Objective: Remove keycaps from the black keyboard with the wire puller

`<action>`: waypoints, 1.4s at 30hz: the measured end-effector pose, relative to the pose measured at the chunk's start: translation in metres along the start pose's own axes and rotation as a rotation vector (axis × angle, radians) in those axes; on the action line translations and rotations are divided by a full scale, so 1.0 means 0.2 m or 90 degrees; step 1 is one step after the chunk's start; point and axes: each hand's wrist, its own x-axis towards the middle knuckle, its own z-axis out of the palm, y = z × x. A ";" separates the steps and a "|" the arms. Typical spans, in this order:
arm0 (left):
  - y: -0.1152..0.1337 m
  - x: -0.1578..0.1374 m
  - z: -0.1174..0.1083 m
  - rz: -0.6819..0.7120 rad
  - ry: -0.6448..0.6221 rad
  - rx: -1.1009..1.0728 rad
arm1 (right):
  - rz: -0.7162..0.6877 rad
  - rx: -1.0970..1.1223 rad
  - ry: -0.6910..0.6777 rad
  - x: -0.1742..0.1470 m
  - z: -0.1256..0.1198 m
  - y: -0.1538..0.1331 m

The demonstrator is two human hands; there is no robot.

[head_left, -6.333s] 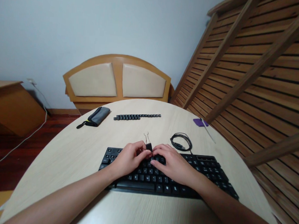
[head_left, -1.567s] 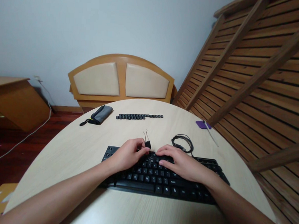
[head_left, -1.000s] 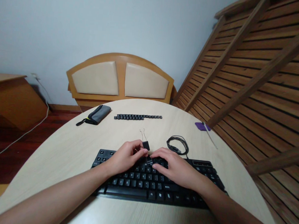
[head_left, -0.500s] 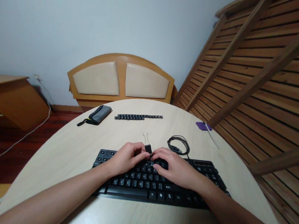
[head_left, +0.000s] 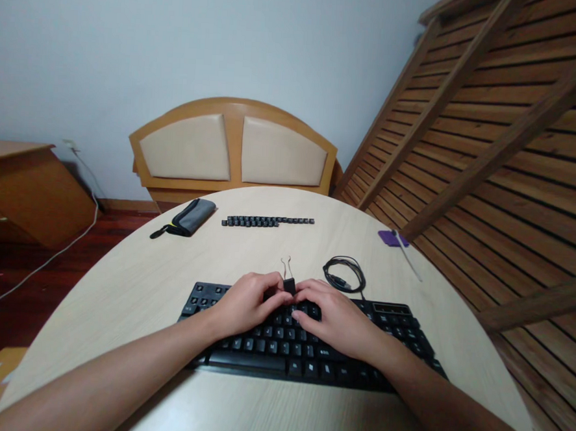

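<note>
A pale wall and a padded headboard stand beyond a round table; wooden slats lean off to the right. The keyboard lies on the table's near part, bare key mounts showing at its far left corner. Above its far edge, the left hand pinches a black tool between thumb and fingers, two wire prongs pointing away. The right hand curls over the keyboard, fingertips by the tool's near end; whether they grip anything, I cannot tell. Beyond the keyboard lie a coiled cable, rows of keycaps, a grey pouch farther left and a purple pad farther right.
</note>
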 end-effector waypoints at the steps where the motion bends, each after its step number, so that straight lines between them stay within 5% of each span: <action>1: 0.00 0.00 0.00 -0.009 0.001 -0.014 | 0.000 0.000 0.000 0.00 0.00 0.00; 29: -0.03 0.03 0.00 -0.058 0.013 -0.253 | 0.024 0.087 0.029 0.01 0.02 -0.01; 42: -0.01 0.01 -0.01 -0.068 0.053 -0.189 | 0.066 0.169 0.050 0.01 0.02 0.00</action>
